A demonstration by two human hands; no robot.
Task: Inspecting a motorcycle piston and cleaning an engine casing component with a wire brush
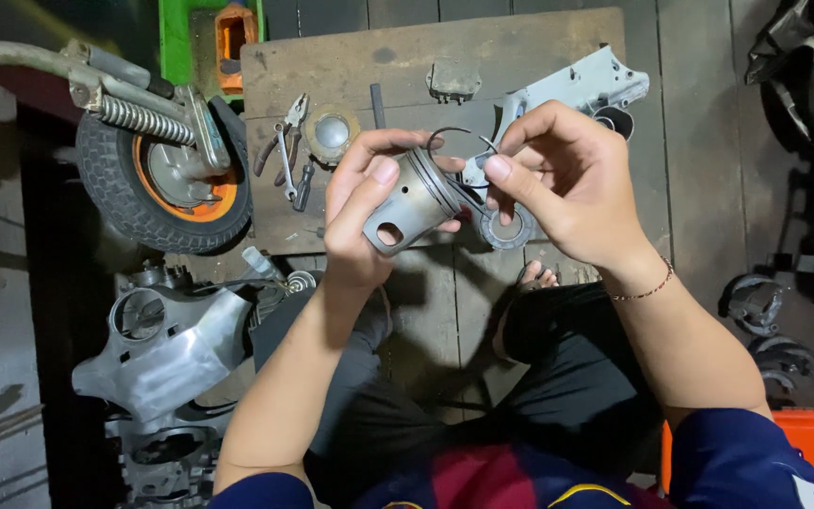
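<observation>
A small wheel (167,179) with a knobby tyre and orange rim stood at the upper left, and a grey engine casing (162,344) lay on the floor below it. A worn wooden board (350,66) served as the tabletop, carrying a pale metal cover (586,85), a round shiny part (332,132) and a pair of pliers (284,151).

Above the board, held up before the seated person's knees, was the grey piston (415,203), tilted with its crown toward the right and its pin hole facing the camera. The left hand (360,212) was clamped round the piston's skirt, thumb on top and fingers wrapped beneath. The right hand (562,184) had its grip pinched together on a thin dark piston ring (459,141), whose loop arched over the piston's crown, touching or just beside the grooved end; I could not tell whether any part already sat in a groove.

Judging by that pose, the ring wanted spreading only enough to pass the crown, kept level and not twisted, since such a thin ring would likely snap if forced. The left hand's hold looked firm enough to keep the piston steady.
</observation>
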